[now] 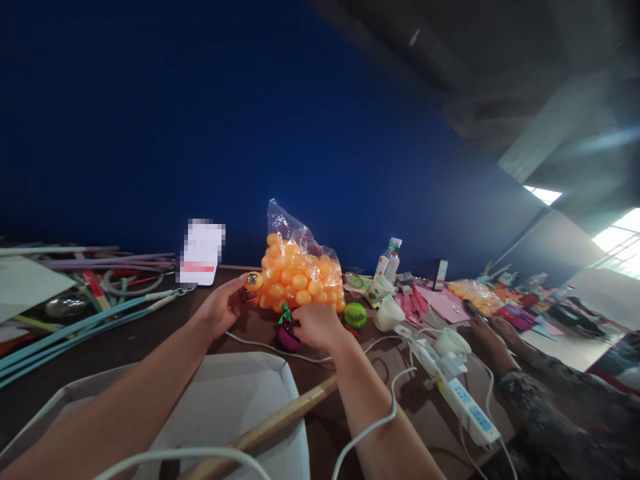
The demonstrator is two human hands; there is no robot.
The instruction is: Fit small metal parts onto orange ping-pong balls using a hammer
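My left hand (223, 310) is closed, its fingertips pinching a small round yellow-orange piece (253, 281) with a shiny dark dome in its middle. My right hand (317, 327) is closed at a round purple ornament (289, 338) with a green leaf-like top (285, 313); its fingertips are partly hidden. Just beyond both hands stands a clear plastic bag (303, 280) full of orange plastic balls. A round green piece (355, 316) rests to the right of my right hand.
Between my forearms lie a white tray (240, 367) and a wooden stick (290, 413). White cables run to a power strip (473, 413). Also there are a phone (201, 257), a bottle (389, 260), a tape roll (389, 313) and light-blue rods (100, 327). A co-worker's hands (493, 337) are at the right.
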